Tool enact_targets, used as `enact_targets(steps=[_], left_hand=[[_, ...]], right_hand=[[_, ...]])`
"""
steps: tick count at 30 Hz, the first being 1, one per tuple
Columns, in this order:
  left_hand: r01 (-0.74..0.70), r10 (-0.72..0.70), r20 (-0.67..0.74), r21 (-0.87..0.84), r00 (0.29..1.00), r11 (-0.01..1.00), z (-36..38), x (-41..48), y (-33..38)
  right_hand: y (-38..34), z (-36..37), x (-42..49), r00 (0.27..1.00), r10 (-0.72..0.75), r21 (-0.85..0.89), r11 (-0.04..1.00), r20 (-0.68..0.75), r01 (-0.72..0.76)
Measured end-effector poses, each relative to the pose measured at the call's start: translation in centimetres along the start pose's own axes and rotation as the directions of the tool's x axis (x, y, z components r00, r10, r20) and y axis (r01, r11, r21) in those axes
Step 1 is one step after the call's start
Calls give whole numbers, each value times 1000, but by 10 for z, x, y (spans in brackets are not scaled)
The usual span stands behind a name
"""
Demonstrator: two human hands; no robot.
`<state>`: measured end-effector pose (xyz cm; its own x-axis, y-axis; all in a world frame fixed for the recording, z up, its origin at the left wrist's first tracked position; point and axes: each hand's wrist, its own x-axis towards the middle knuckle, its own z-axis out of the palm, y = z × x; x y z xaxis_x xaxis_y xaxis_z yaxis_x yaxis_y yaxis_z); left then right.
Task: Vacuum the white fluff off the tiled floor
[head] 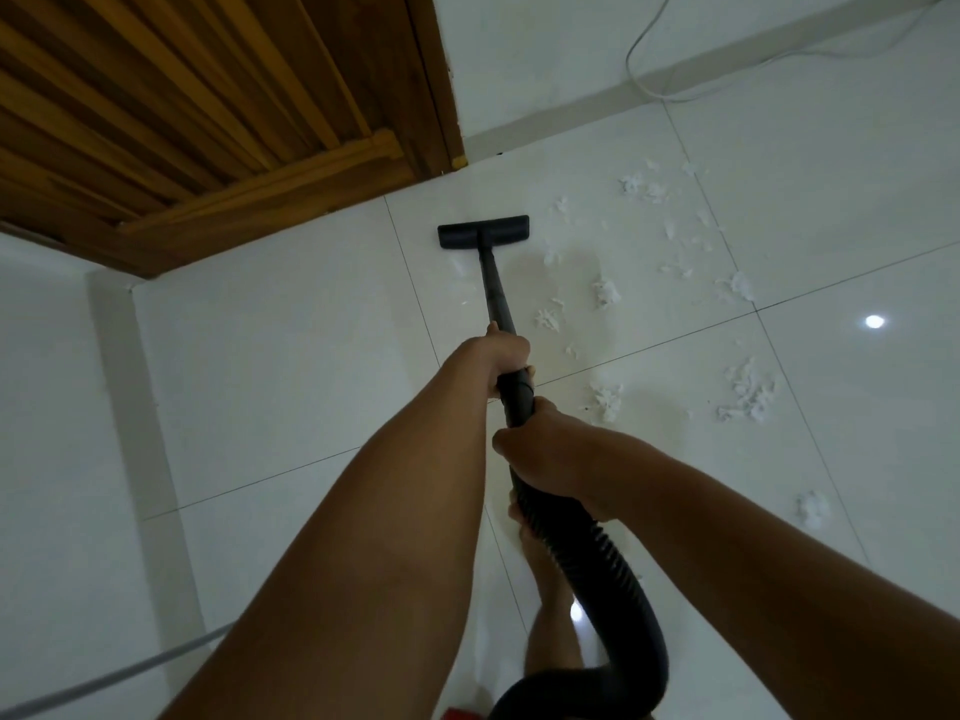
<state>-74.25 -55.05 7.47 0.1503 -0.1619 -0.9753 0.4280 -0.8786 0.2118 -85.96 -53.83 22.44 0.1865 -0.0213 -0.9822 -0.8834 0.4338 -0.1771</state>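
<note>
A black vacuum wand runs away from me to its flat black floor head, which lies on the white tiled floor near the door. My left hand grips the wand higher up. Just behind it my right hand grips the wand where the ribbed black hose begins. Several tufts of white fluff lie scattered on the tiles to the right of the head and wand, with a few small bits just left of the wand.
A slatted wooden door and its frame stand at the upper left. A white wall with a skirting strip runs along the back, with a thin white cable hanging by it. A grey cord crosses the lower left. My bare foot stands below the hose.
</note>
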Motion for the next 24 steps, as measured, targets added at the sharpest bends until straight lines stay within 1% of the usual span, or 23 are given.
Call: enact_targets(steps=[4,7,13,15,17,19,20,22,24], left_hand=[[-10,10,2,-38,1000,999,-3,4,10],[-24,24,1,-28,1000,999,-5,12,13],[-88,88,-21,2,996,996,-4,34,0],[-114,114,-31,-3,993,993,-1,41,-11],[-122,121,-33,-50,992,991,2,44,-24],[-132,129,-37,-78,991,988,7,47,-38],[-136,133,-42,-73,990,988,10,48,-46],[-148,145,-59,-37,988,988,17,50,-60],[-151,149,-73,-18,986,988,24,49,-73]], right_hand=[[-7,-3,10,1000,0,4,1000,2,0],[-7,-2,20,1000,-12,16,1000,-6,12],[15,5,47,995,-99,67,993,1,98],[32,6,56,987,-158,129,980,38,152],[51,10,62,970,-229,261,945,87,199],[70,17,67,960,-263,380,902,99,208],[79,21,70,958,-271,405,889,93,212],[97,28,77,956,-285,405,884,71,233],[111,32,80,960,-272,405,887,68,223]])
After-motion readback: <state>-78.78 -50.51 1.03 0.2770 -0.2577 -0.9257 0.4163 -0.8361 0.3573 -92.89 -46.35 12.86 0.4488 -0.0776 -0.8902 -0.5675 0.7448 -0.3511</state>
